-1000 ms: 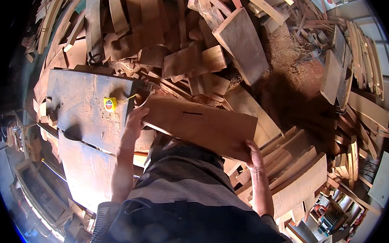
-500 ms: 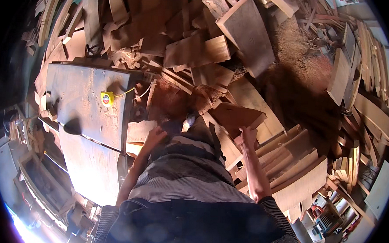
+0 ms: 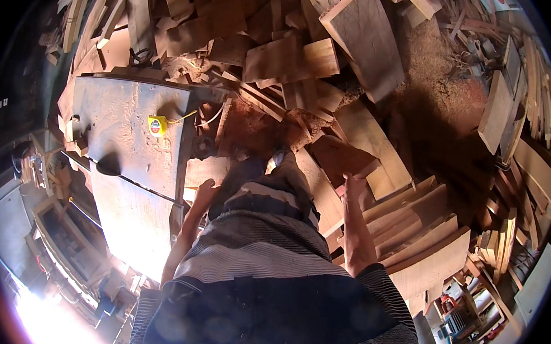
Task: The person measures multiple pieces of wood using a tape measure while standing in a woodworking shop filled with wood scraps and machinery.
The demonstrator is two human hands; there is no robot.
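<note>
My right hand grips the near edge of a short reddish-brown board, in front of my right leg. The thumb shows along the edge; the other fingers are mostly hidden. My left hand hangs low beside my left thigh, next to a pale wood block by the table's side. Its fingers are largely out of sight, and nothing shows in it. A yellow tape measure lies on the saw table to my left, its tape drawn out a little past the far right corner.
Stacked planks stand close on my right. A wide light board lies beyond my right hand. Loose boards and a sawdust heap cover the ground ahead. A dark slot crosses the table.
The view has shifted slightly, moving most of the scene right and up. My left hand has drawn back a little along my thigh. The right hand stays at the board.
</note>
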